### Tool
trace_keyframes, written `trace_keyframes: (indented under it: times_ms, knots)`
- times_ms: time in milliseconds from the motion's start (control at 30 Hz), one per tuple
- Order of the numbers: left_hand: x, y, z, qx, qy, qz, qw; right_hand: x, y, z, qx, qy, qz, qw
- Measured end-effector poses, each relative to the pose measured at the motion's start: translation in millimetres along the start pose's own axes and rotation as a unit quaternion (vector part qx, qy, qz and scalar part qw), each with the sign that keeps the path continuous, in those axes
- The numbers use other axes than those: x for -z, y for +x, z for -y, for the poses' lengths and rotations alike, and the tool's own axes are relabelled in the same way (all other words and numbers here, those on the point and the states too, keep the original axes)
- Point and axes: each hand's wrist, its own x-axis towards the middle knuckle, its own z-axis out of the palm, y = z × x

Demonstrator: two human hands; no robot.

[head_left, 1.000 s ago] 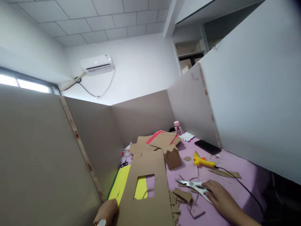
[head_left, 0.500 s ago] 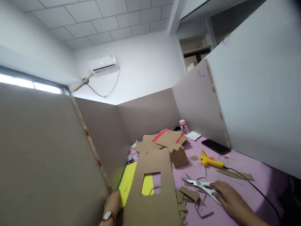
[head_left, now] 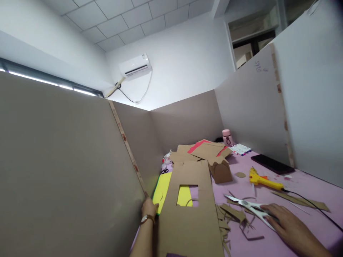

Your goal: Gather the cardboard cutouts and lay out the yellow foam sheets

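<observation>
Judge as light and fairly stiff the long cardboard panel (head_left: 190, 228) at the lower centre of the frame, likely weakest along the narrow strips beside its cut-out window, so best taken by both long edges below that opening. Expect little slip from the matt surface, but creasing under a hard pinch. Treat the scissors (head_left: 254, 207) at the lower right as rigid, smooth and heavier, to be taken by the handles. See the panel between the hands: just left of it, the left hand (head_left: 150, 207), thumb near the edge of the yellow sheet (head_left: 164, 184), fingers hidden, hold impossible to tell; farther right, past the cardboard scraps (head_left: 233, 213), the right hand (head_left: 285, 223), fingers over the scissor handles, cannot tell if gripping or only resting.
</observation>
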Motion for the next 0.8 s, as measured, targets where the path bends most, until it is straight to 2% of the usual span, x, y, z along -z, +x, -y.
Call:
trace_keyframes:
  times_ms: [167,267,333,467,600,700,800]
  knots:
    - [1.8,3,2,0.04,-0.136,0.009,0.99,5,1,2,-0.006,-0.004,0.037,0.999]
    - [2.4,3,3,0.055,-0.255,0.017,0.965,4,1,-1,-0.005,-0.005,0.052,0.999]
    - [1.7,1,5,0.062,-0.346,0.032,0.936,1,0,-6,-0.007,-0.003,0.049,0.999]
    - [-0.8,-7,12,0.075,-0.507,0.066,0.856,-4,-3,-13,-0.001,-0.003,0.032,0.999]
    - [-4.7,-20,20,0.068,-0.611,0.079,0.784,-6,-4,-17,0.003,-0.007,0.03,1.0]
    - [-9.2,-28,25,0.06,-0.648,0.089,0.754,-11,-4,-24,0.007,-0.005,0.024,1.0]
    - [-14.9,-31,28,0.061,-0.658,0.093,0.745,-18,-4,-35,0.014,-0.007,0.013,1.0]
